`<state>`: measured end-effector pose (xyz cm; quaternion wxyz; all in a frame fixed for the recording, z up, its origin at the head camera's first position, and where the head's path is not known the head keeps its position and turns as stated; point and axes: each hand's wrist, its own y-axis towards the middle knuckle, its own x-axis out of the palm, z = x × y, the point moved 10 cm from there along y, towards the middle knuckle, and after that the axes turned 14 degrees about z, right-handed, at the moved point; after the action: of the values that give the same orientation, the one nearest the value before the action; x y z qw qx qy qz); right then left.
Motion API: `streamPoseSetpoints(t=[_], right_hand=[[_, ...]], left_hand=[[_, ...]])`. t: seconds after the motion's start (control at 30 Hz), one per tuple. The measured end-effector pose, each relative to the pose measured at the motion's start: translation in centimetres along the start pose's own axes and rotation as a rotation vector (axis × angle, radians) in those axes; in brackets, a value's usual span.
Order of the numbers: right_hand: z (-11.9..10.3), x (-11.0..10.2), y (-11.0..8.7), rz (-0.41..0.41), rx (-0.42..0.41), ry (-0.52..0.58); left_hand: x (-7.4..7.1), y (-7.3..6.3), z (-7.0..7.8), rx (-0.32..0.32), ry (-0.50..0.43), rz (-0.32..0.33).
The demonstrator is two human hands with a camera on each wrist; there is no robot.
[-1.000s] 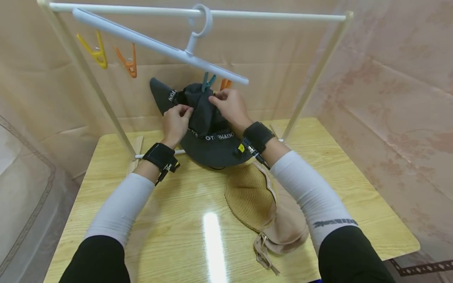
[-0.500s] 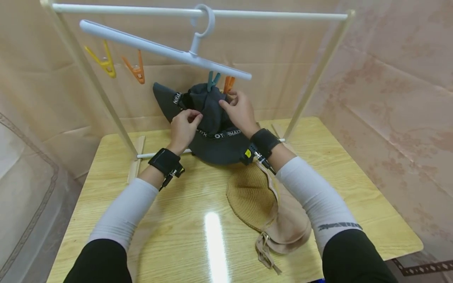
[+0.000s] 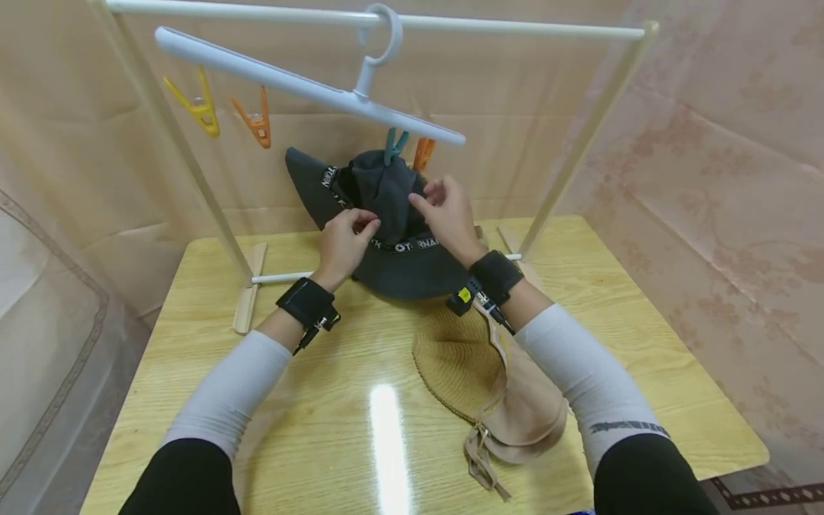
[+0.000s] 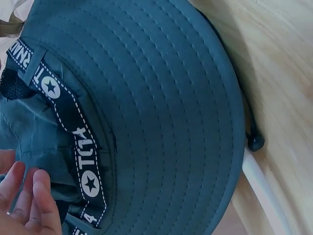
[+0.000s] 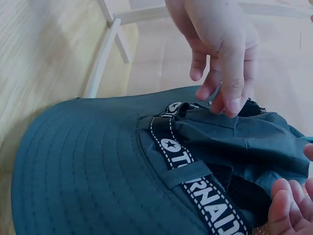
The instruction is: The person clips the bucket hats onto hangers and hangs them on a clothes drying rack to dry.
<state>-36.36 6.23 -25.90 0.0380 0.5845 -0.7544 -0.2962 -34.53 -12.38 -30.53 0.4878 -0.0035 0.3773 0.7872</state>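
Dark hat (image 3: 388,211) hangs beneath the right end of the hanger (image 3: 309,85), at the far part of the table (image 3: 322,400), its crown (image 3: 390,192) held by the teal peg (image 3: 395,147); the right orange peg (image 3: 423,154) is just right of that, though whether it bites cloth is hard to tell. The left hand (image 3: 344,244) is at the crown's left near side, fingers loosely bent, with no cloth seen pinched between them; whether the tips brush the crown I cannot tell. The right hand (image 3: 452,220) is at the crown's right side, thumb and fingers apart, holding nothing. The step seems to be settling the hat on its pegs, so light fingertips should serve better than a firm tug: the hanger slopes down to the right, and a pull could well tilt it further or drag the crown loose. It would help to smooth the folds below the teal peg, check that each peg takes enough cloth, and draw both hands away evenly, wrists clear of the brim (image 3: 405,277).
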Motion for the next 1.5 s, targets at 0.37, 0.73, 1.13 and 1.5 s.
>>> streamPoseSetpoints(t=[0.37,0.73,1.13,1.5], right_hand=[[0.9,0.1,-2.6,-0.089,-0.084,-0.039],[1.0,-1.2,-5.5,-0.088,-0.195,-0.13],[2.1,-1.5,-6.2,-0.119,-0.147,-0.156],[3.2,-1.6,-7.1,-0.206,-0.15,-0.237]], left_hand=[[0.4,-2.0,-0.3,0.023,-0.019,-0.009],[1.4,-4.0,1.6,-0.012,-0.096,-0.118],[1.8,-4.6,0.9,-0.052,-0.108,-0.142],[2.4,-6.1,0.3,-0.078,-0.072,-0.202]])
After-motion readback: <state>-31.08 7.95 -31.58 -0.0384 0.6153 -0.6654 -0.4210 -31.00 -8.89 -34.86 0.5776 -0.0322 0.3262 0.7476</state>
